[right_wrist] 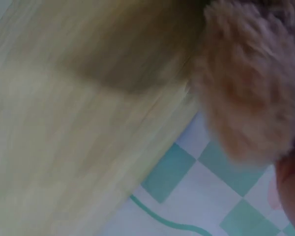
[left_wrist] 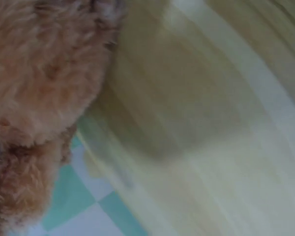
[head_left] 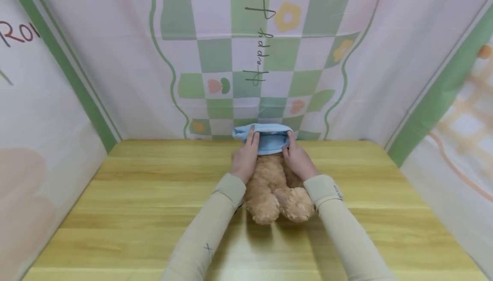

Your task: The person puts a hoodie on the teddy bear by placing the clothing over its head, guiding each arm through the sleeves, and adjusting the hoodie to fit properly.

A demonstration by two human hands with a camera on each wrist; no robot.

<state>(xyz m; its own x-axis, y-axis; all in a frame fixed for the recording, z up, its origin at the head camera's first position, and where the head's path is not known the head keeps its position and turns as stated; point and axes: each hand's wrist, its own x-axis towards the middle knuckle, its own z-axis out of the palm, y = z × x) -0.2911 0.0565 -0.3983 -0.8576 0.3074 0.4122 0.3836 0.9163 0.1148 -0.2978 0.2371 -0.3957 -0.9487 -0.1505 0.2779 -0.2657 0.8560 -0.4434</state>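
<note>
Where a checkered curtain (head_left: 286, 56) hangs behind, we look down on the wood-grain surface (head_left: 154, 186). A curly brown plush toy (head_left: 265, 178) is near its far edge, feet toward us; whether it rests there or is held up, we cannot tell. At its hidden upper end we see a light-blue cloth (head_left: 271, 143). The left hand (head_left: 245, 159) and right hand (head_left: 301, 160), apart, grip opposite sides, probably to spread its opening evenly.

I see passing room over the desk (head_left: 135, 212) at lower left; the plush toy (head_left: 262, 186) blocks centre, the backdrop (head_left: 284, 54) above.
</note>
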